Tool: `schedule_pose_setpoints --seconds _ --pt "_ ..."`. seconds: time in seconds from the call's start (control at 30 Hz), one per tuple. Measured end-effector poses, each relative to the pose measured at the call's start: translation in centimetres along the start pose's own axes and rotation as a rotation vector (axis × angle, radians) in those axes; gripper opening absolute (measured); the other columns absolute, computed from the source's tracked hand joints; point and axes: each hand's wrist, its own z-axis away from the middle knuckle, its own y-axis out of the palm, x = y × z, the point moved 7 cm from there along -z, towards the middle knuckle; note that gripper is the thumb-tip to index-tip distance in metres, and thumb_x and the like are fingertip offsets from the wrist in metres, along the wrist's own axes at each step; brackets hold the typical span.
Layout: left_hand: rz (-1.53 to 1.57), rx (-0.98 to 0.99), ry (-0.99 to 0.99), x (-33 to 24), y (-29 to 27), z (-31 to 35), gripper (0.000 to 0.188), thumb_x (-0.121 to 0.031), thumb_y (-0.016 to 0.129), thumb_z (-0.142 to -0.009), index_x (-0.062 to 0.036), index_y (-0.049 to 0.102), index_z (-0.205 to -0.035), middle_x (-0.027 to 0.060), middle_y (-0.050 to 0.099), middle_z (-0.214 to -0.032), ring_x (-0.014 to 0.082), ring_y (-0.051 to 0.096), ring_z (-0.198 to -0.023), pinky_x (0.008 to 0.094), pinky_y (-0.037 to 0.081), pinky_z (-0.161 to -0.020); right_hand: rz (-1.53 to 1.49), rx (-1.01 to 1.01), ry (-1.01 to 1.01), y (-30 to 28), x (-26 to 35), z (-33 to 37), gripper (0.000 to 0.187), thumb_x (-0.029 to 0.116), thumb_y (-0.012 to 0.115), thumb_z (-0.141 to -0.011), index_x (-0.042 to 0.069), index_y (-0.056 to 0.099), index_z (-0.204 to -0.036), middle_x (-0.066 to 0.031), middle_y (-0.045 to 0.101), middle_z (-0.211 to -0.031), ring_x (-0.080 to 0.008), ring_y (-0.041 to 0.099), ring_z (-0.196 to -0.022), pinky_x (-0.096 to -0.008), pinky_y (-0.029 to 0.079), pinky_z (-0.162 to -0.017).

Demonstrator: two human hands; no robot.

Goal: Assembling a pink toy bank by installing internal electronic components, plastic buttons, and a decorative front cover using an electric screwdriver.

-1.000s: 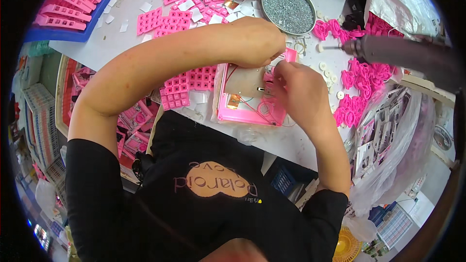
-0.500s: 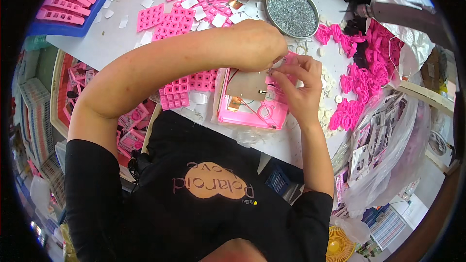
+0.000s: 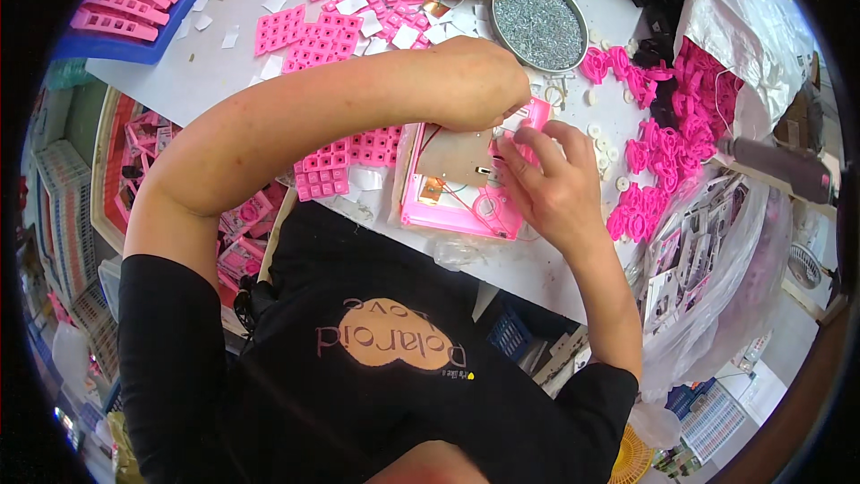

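Observation:
A pink plastic casing (image 3: pixel 461 220) lies on the table before me, with a brown circuit board (image 3: pixel 452 159), thin red wires and a copper-coloured piece inside it. My left hand (image 3: pixel 479 85) reaches across to the casing's far end. Its fingers are curled, and whatever they hold is hidden beneath the hand. Over the casing's right side is my right hand (image 3: pixel 560 184), its fingers bent but apart beside the board. I see nothing between them.
A round tin of small metal screws (image 3: pixel 584 29) stands behind the casing. Pink key mats (image 3: pixel 330 43) lie to the left, pink looped parts (image 3: pixel 667 148) to the right. A dark cylindrical tool (image 3: pixel 784 170) hangs at the right. A blue tray (image 3: pixel 166 47) holds pink strips.
My right hand has drawn back slightly right and toward me, its fingers spreading from the board. The left hand stays put. The dark cylindrical tool has swung toward me at the right.

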Motion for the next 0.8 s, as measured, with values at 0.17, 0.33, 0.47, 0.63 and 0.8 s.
schedule_pose_setpoints --seconds 0.17,0.33,0.47,0.63,0.8 --pt "-0.024 0.007 -0.008 0.0 0.3 -0.1 0.015 -0.018 0.067 -0.082 -0.0038 0.072 -0.084 0.0182 0.068 -0.078 0.0381 0.068 -0.079 0.0492 0.053 -0.072 -0.163 0.062 0.001 -0.1 -0.8 -0.1 0.03 0.013 0.078 -0.073 0.011 0.076 -0.103 -0.0042 0.063 -0.104 -0.0273 0.059 -0.095 -0.0396 0.052 -0.08" --pt "-0.065 0.024 0.02 0.0 0.6 -0.3 0.016 -0.016 0.066 -0.081 -0.0019 0.072 -0.083 0.0193 0.069 -0.077 0.0388 0.068 -0.078 0.0494 0.054 -0.071 0.051 0.225 -0.017 -0.1 0.7 -1.2 0.026 0.01 0.077 -0.074 0.01 0.077 -0.1 -0.004 0.062 -0.099 -0.0262 0.059 -0.095 -0.039 0.053 -0.078" --pt "-0.244 0.158 0.05 -1.0 1.1 -0.6 0.015 -0.011 0.065 -0.079 0.0014 0.072 -0.082 0.0205 0.07 -0.079 0.0373 0.071 -0.077 0.0461 0.057 -0.067 -0.139 0.232 0.032 -0.1 -0.4 -1.4 0.028 0.008 0.076 -0.075 0.008 0.075 -0.104 -0.0046 0.062 -0.097 -0.0258 0.061 -0.092 -0.0403 0.052 -0.075" --pt "-0.274 0.146 0.163 -1.8 1.3 -0.7 0.014 -0.006 0.064 -0.078 0.0032 0.072 -0.083 0.0194 0.071 -0.081 0.0342 0.073 -0.076 0.0422 0.059 -0.065 -0.191 0.024 0.16 0.2 -0.3 -0.3 0.033 0.007 0.076 -0.076 0.005 0.072 -0.109 -0.0077 0.062 -0.096 -0.0275 0.061 -0.088 -0.0411 0.052 -0.073" --pt "-0.249 0.158 0.111 -1.7 1.1 -0.9 0.016 -0.007 0.063 -0.082 0.0023 0.072 -0.091 0.0198 0.072 -0.089 0.0331 0.072 -0.085 0.0438 0.058 -0.073 -0.029 0.017 0.135 1.0 1.1 0.0 0.036 0.007 0.075 -0.077 0.002 0.07 -0.112 -0.0119 0.062 -0.1 -0.0291 0.061 -0.091 -0.0413 0.052 -0.074"
